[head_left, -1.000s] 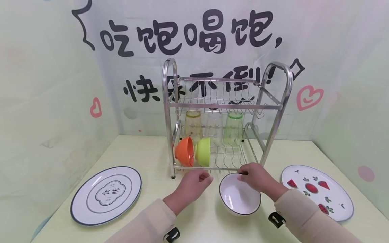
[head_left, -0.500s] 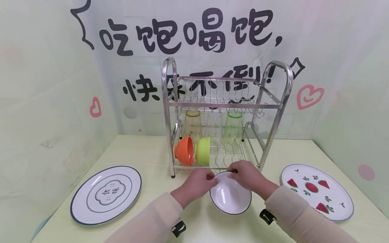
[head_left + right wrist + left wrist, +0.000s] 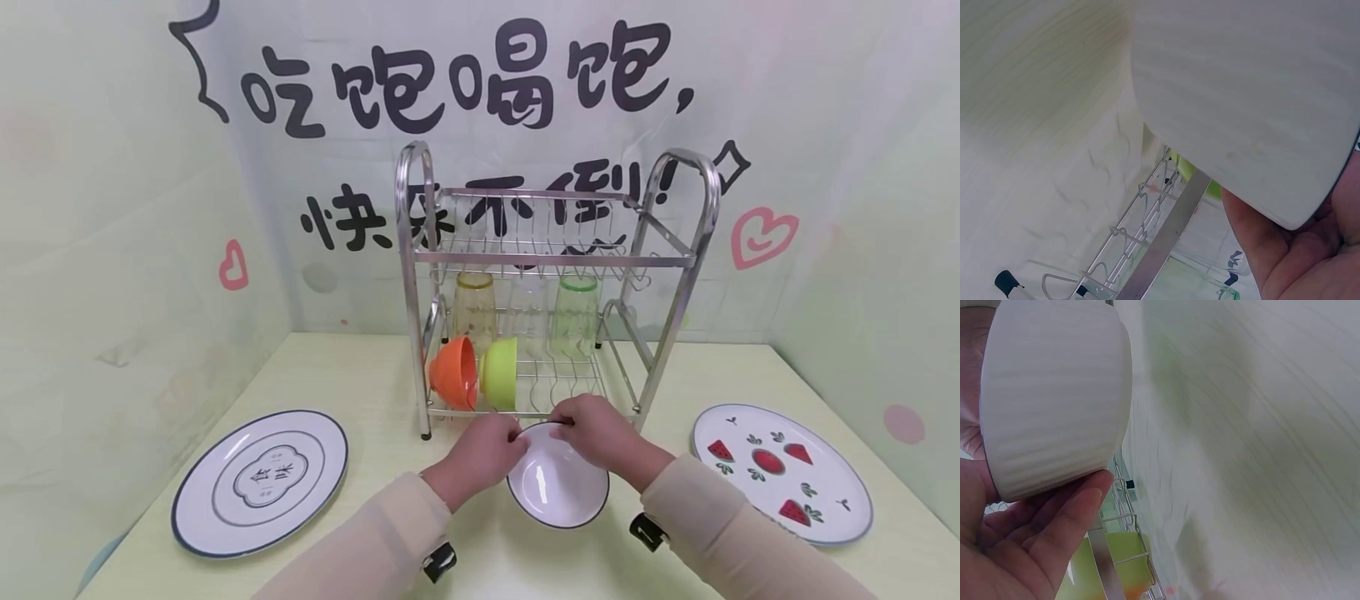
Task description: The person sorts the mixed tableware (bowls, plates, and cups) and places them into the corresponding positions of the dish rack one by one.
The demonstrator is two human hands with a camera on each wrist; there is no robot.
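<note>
A white bowl [image 3: 558, 483] with a dark rim is held up in front of the dish rack, its inside tilted toward the head camera. My left hand [image 3: 483, 454] grips its far left rim, thumb on the inner side and fingers beneath. On the far rim, slightly to the right, my right hand [image 3: 603, 433] pinches it the same way. Both wrist views show the bowl's ribbed outer wall [image 3: 1054, 394] above the tabletop, with the fingers [image 3: 1063, 531] curled under its edge. The metal dish rack [image 3: 555, 260] stands just beyond both hands.
On the rack's lower tier an orange bowl [image 3: 453, 375] and a lime-green bowl [image 3: 500, 373] stand on edge. Behind them are yellow-rimmed [image 3: 476, 308], clear [image 3: 528, 312] and green-rimmed [image 3: 576, 312] glasses, upside down. A blue-rimmed plate [image 3: 262, 483] lies left, a watermelon-patterned plate [image 3: 780, 475] right.
The white bowl has moved left, carried by my right hand. My left hand has come up to it and taken hold of its rim.
</note>
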